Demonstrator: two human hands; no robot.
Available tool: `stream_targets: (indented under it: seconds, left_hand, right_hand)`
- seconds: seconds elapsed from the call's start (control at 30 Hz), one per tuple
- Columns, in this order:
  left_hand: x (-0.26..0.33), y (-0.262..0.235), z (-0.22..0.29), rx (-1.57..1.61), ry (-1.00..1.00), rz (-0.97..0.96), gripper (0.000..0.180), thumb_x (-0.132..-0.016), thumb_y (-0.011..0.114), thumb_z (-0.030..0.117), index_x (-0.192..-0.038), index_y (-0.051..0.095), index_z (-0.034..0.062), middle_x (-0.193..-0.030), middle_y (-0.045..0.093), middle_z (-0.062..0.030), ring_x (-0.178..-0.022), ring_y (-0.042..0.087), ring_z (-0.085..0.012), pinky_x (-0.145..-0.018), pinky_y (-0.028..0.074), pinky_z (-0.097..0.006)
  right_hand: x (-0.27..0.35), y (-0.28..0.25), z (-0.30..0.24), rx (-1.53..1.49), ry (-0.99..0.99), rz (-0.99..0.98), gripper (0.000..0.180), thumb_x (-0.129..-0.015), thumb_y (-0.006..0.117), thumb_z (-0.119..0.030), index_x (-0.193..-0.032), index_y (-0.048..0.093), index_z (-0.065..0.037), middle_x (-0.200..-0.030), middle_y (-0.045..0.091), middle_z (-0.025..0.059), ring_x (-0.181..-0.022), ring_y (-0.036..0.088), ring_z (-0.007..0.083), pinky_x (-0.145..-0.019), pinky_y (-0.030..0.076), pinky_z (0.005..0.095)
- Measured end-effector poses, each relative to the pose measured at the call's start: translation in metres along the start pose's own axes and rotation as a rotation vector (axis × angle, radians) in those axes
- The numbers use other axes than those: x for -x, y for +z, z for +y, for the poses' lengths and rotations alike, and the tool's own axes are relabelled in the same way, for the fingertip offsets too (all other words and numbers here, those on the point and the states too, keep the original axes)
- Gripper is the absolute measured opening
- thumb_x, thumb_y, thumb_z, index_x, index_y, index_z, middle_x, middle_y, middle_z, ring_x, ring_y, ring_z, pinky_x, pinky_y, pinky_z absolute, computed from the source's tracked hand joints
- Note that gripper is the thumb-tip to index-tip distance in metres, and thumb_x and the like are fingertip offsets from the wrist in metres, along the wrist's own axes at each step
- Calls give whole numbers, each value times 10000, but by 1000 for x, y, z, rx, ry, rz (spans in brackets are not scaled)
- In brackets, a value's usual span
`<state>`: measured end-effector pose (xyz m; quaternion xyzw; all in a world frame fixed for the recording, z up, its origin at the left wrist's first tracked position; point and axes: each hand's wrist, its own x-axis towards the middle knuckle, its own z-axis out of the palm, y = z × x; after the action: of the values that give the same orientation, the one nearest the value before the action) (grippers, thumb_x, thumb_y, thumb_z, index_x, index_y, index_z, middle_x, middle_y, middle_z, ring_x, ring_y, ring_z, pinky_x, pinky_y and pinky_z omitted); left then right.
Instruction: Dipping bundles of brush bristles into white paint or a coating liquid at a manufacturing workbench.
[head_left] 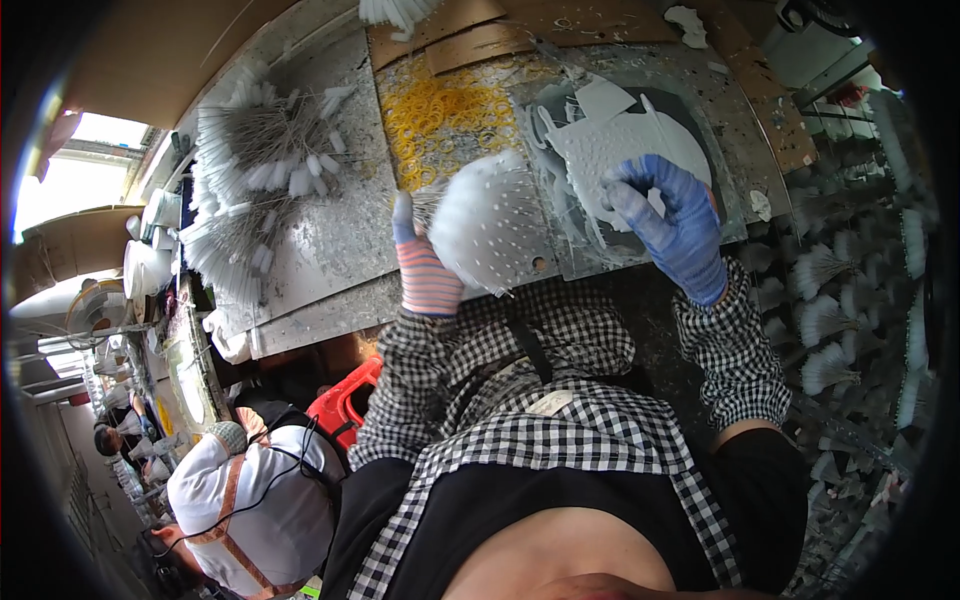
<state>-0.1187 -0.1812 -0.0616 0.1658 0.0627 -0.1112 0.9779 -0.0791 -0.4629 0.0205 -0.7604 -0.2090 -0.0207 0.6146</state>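
I see my left hand (428,272), in a striped glove, closed around the lower edge of a white perforated dome (490,222) that sits near the centre of the bench (330,240). My right hand (672,222), in a blue glove, lies at about three o'clock from the dome, fingers curled and pinching at a flat white perforated sheet (620,140); what exactly sits between the fingertips I cannot tell. To do this well, I judge I should keep the dome steady and tilted toward me and feed pieces in squarely. A pile of yellow rings (440,110) lies at twelve o'clock, a heap of white-tipped bristle stems (255,170) at nine o'clock.
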Motion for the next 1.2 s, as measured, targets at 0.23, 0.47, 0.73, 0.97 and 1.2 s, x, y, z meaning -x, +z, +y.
stream_targets:
  seconds: [0.23, 0.47, 0.73, 0.97, 1.2]
  left_hand:
    - [-48, 40, 23, -764, 270, 92, 319, -1019, 630, 270, -1219, 576, 27, -1155, 709, -115, -1056, 677, -197, -955, 557, -352]
    - [-87, 69, 18, -1109, 261, -140, 278, -1022, 624, 254, -1195, 604, 39, -1141, 709, -80, -1094, 672, -177, -951, 567, -343]
    - [-123, 79, 1, -1160, 267, -160, 304, -972, 701, 208, -1203, 605, 35, -1095, 695, -80, -990, 658, -168, -901, 543, -311]
    - [-138, 105, -18, -1250, 425, -254, 165, -1010, 629, 173, -1124, 611, 55, -969, 639, 3, -894, 575, -85, -820, 483, -252]
    - [-164, 117, -35, -1345, 512, -359, 194, -1019, 617, 153, -1170, 598, 32, -978, 620, -10, -901, 552, -97, -821, 475, -250]
  right_hand:
    - [-38, -6, -7, 221, 5, -231, 284, -953, 741, -271, -1111, 737, -36, -931, 744, 26, -850, 674, 84, -773, 551, 269]
    - [-57, 7, 10, 497, 145, -476, 416, -878, 791, -382, -1142, 728, -67, -956, 767, 112, -866, 738, 214, -860, 586, 336]
    - [-64, -6, 33, 568, 141, -350, 432, -847, 805, -334, -1180, 707, -75, -930, 744, 68, -884, 722, 171, -890, 584, 322]
    - [-71, -16, 49, 484, 151, -315, 528, -806, 820, -438, -1194, 723, -92, -998, 757, 68, -951, 729, 189, -922, 581, 337]
    - [-76, -23, 13, 537, 195, -197, 489, -817, 837, -365, -1097, 681, 4, -963, 732, 125, -895, 704, 246, -821, 560, 383]
